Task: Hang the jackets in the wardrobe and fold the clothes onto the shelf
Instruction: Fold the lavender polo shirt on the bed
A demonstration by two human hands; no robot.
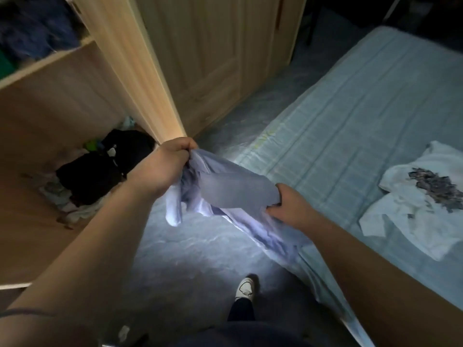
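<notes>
- A person stands between an open wooden wardrobe (82, 101) and a bed (350, 116), holding a pale lavender-blue garment (225, 189) stretched in the air above the grey carpet (190, 261).
- The left hand (172, 161) grips one bunched end of the garment, fingers curled tight around the cloth, close to the edge of the wardrobe's open door (140, 71).
- The right hand (288, 206) pinches the other end, thumb on top and fingers tucked under the fabric; the rest of the cloth trails down toward the bed's edge.
- A white printed T-shirt (416, 199) lies crumpled on the bed's pale blue sheet, well apart from both hands.
- Dark clothes (105, 166) sit heaped on the wardrobe floor; blue and green items (32, 31) rest on the shelf above, blurred.
- One white shoe (245, 289) shows on the carpet below.
</notes>
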